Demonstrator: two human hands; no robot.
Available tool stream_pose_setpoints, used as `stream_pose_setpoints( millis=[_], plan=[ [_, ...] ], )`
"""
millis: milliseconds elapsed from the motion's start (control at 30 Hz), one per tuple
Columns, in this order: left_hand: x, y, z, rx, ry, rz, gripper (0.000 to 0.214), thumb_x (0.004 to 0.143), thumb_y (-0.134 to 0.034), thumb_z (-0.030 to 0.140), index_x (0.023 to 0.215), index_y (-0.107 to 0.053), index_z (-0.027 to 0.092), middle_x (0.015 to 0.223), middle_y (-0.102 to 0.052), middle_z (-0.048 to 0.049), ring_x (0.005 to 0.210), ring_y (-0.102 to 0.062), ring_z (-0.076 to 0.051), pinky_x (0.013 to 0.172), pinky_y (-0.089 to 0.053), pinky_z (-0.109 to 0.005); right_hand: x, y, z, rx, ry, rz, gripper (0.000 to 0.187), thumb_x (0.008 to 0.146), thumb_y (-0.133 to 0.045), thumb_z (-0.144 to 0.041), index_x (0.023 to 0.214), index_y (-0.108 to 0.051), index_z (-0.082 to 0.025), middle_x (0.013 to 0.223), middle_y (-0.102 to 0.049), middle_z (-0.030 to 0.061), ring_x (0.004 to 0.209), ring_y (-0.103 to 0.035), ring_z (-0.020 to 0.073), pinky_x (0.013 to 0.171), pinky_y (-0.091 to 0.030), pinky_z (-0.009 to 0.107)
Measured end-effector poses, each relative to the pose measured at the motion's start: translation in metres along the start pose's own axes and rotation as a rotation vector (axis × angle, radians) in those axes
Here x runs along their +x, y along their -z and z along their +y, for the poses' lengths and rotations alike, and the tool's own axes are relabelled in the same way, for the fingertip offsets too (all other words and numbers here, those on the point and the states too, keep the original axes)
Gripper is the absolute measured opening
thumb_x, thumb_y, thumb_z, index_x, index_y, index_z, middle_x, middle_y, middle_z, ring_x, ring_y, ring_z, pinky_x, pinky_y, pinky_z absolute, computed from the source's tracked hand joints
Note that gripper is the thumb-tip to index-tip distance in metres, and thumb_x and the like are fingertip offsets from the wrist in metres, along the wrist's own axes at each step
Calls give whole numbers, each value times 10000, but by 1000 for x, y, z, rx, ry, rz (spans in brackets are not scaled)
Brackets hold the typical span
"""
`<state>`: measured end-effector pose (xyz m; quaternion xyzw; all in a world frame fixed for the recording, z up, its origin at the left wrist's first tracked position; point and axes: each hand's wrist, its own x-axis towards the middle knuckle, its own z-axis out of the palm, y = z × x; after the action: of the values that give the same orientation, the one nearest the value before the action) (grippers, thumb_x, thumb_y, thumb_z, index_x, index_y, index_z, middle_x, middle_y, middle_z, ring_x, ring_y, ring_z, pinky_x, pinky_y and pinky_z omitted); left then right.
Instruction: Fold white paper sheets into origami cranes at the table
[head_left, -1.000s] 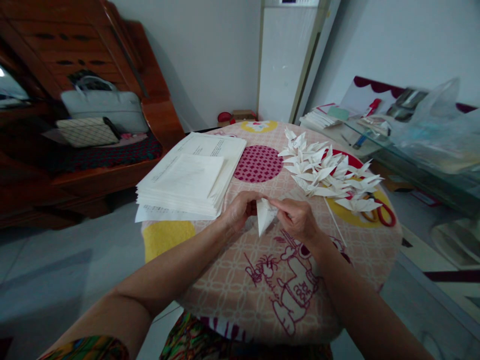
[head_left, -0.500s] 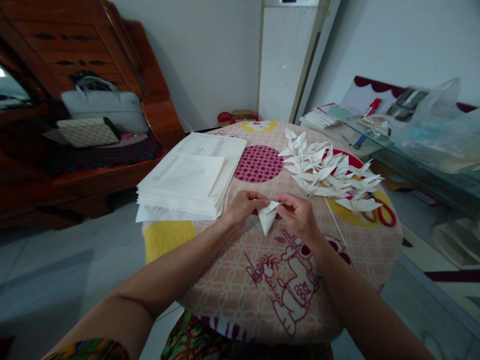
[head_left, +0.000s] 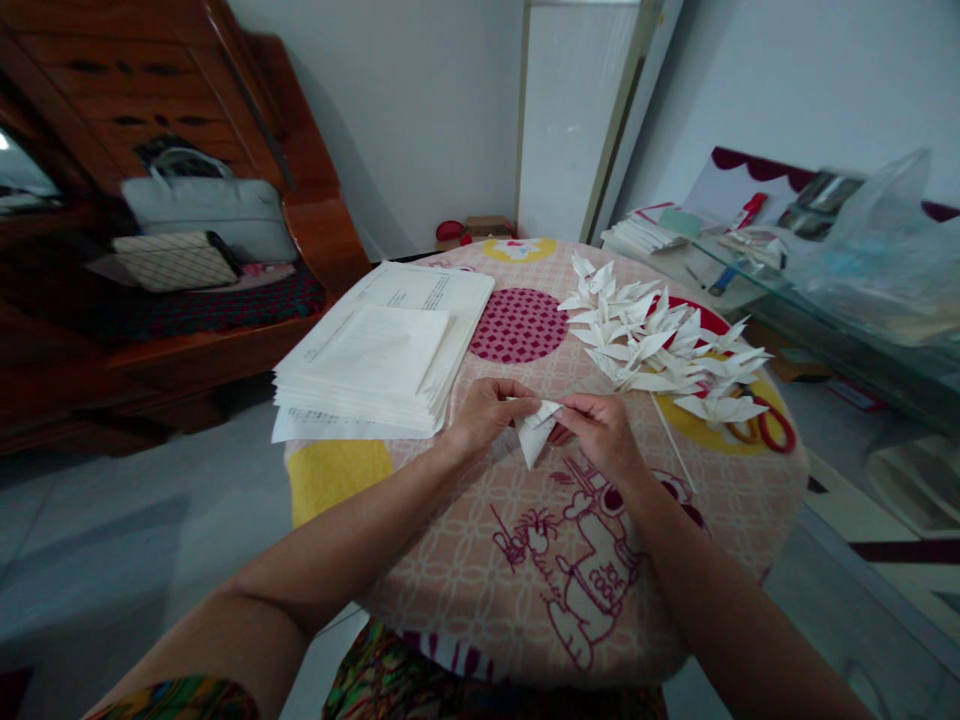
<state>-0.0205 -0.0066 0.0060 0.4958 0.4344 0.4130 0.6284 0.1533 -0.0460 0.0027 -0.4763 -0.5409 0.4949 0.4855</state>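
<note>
Between my two hands, above the middle of the round table, is a small folded white paper point(head_left: 533, 440) with its point facing down toward me. My left hand point(head_left: 487, 412) pinches its upper left edge with thumb and fingers. On the upper right edge, my right hand point(head_left: 602, 428) pinches the paper in the same way. A pile of folded white paper cranes point(head_left: 645, 335) lies beyond my right hand. To the left of my hands is a thick stack of paper sheets point(head_left: 360, 350), some printed, with smaller squares on top.
Scissors with orange-red handles point(head_left: 777, 428) lie partly under the cranes at the table's right edge. A thin white stick point(head_left: 673, 445) rests near my right forearm. At right stands a glass shelf point(head_left: 840, 310) holding a plastic bag point(head_left: 877, 265). A wooden bench point(head_left: 311, 220) with bags stands at left.
My right hand's fingers have shifted slightly on the paper's right edge. The paper stays pinched between both hands, and the view has tilted very slightly.
</note>
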Motion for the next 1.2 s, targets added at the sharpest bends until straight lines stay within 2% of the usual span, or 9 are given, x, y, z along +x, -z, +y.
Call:
stream_pose_setpoints(
  millis=[233,500,700,1000,1200],
  plan=[
    [-3,-3,3,8,-10,42,191,594,-784,295,646,-701,131,587,-642,-7,511,-512,-96,539,-381,-238,1,-1,0,107,-95,-52,249,760,-670,-417,750,-730,-177,598,-717,33,521,-682,205,521,-587,308],
    [-3,-4,2,74,-65,73,168,615,-769,295,643,-701,145,585,-635,1,506,-487,-88,521,-354,-230,-1,-4,-1,23,-6,-24,305,794,-698,-475,704,-687,-184,622,-704,22,540,-673,189,526,-589,294],
    [-4,-3,4,65,-67,43,181,617,-776,302,644,-700,140,587,-634,-2,512,-486,-87,528,-361,-228,-1,-2,1,19,-15,-24,322,820,-670,-490,691,-682,-195,607,-698,18,547,-673,196,541,-589,306],
    [-6,-6,3,-5,-33,-22,205,635,-786,317,670,-706,132,630,-664,-23,547,-541,-104,552,-400,-235,-2,-6,-1,18,-22,88,289,782,-670,-423,596,-643,-203,516,-636,1,453,-601,165,444,-509,266],
    [-6,-5,1,80,-69,-47,207,642,-791,319,687,-728,127,644,-674,-30,552,-536,-103,554,-401,-231,-1,-7,-3,-50,39,68,333,779,-698,-450,578,-600,-203,483,-602,-16,416,-550,132,402,-452,238]
  ],
)
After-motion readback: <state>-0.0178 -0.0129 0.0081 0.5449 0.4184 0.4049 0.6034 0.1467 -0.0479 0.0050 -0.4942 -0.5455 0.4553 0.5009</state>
